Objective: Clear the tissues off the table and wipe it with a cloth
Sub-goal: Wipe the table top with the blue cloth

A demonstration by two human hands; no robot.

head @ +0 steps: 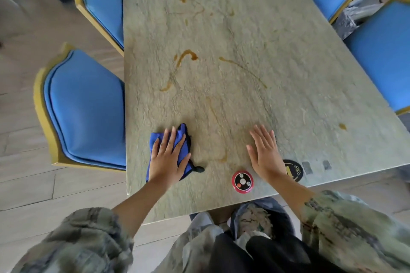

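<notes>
- In the head view, the person is standing at the near end of a long stone-pattern table (299, 68) and looking down at both hands.
- The left hand (168, 158) is lying flat, with fingers spread wide, on top of a blue cloth (183, 134); it is pressing the cloth on the table near the left edge, not gripping it.
- The right hand (265, 152) is resting open and flat on the bare table surface, holding nothing.
- Between the hands, close to the near edge, a round red call button (242, 182) is sitting; a dark round sticker (294, 170) is showing just beside the right wrist.
- No tissues are showing on the table, so I judge this part of the task is finished.
- The wiping seems to be only starting: brown sauce stains (187, 55) are lying across the middle and the far part, and one small spot (342, 126) near the right edge, all well apart from the cloth.
- Blue chairs (86, 106) are standing on both sides.
</notes>
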